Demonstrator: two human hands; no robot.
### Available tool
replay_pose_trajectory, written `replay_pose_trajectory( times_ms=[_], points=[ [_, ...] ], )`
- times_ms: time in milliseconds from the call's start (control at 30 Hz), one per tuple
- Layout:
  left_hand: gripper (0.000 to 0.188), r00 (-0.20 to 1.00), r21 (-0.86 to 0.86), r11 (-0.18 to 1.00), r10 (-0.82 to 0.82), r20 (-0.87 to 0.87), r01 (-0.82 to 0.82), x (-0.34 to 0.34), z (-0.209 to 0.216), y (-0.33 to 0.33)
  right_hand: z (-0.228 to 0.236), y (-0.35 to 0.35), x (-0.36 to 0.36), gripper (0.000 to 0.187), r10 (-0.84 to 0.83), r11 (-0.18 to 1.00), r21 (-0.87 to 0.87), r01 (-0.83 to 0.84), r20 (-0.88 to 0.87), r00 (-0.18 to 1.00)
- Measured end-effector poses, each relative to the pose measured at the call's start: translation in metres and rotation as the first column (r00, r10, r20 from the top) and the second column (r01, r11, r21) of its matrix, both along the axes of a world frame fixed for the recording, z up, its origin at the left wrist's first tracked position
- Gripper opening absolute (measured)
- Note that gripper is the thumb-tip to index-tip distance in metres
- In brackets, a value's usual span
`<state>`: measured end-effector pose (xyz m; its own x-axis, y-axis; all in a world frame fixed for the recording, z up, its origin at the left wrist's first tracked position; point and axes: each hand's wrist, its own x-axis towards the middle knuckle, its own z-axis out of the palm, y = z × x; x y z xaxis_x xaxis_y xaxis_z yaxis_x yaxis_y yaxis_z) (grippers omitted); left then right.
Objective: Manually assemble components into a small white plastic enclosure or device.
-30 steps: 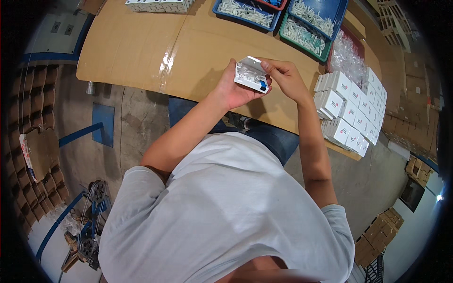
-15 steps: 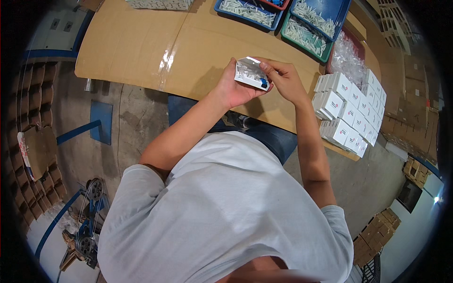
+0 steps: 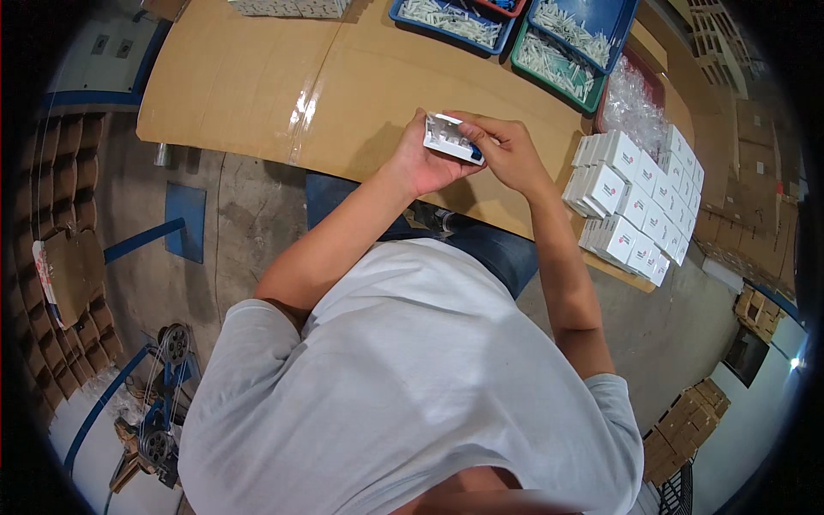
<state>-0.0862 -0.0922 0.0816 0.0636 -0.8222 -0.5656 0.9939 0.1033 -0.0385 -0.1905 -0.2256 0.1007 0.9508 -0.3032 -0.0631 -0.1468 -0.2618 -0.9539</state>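
Observation:
A small white carton (image 3: 448,152) rests in my left hand (image 3: 414,165), its opened side up. My fingers and palm support it from below and along the left edge. Inside are small whitish or clear pieces, with a dark blue piece (image 3: 475,152) at the right end. My right hand (image 3: 509,153) closes on the carton's upper right side, thumb across the opening and fingers along the flap. Its fingertips are partly hidden behind the carton. Both hands are above the near edge of the cardboard-covered table (image 3: 232,94).
Stacked white cartons (image 3: 639,202) stand at the table's right corner. Behind them are a red bin of clear plastic bags (image 3: 633,107), a green tray (image 3: 554,73) and blue trays (image 3: 451,24) of slim white pieces. More white boxes (image 3: 292,7) sit at the far left.
The carton has tilted and its opening has narrowed as the flap comes down under my right hand. My right hand has shifted slightly left, its thumb further over the opening.

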Motion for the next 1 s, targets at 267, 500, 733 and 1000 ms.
replay_pose_trajectory(
  times_ms=[267,500,733,1000],
  points=[
    [0.074,1.000,0.078,0.997,-0.015,0.025,0.013,-0.005,-0.003,0.001,-0.002,0.006,-0.004,0.027,0.002,1.000,0.012,-0.002,-0.003,1.000],
    [0.086,0.998,0.002,0.999,-0.055,-0.008,0.055,-0.008,-0.028,0.005,0.000,0.010,-0.010,0.028,0.031,1.000,0.001,-0.031,-0.051,0.998],
    [0.066,0.998,0.041,0.998,-0.055,0.011,0.055,-0.010,-0.018,0.005,-0.009,0.003,-0.013,0.030,0.070,0.997,0.021,-0.069,-0.096,0.993],
    [0.066,0.999,0.034,0.999,-0.030,-0.028,0.031,-0.009,-0.004,0.006,0.004,-0.004,-0.010,0.031,0.124,0.992,0.012,-0.123,-0.133,0.983]
  ],
)
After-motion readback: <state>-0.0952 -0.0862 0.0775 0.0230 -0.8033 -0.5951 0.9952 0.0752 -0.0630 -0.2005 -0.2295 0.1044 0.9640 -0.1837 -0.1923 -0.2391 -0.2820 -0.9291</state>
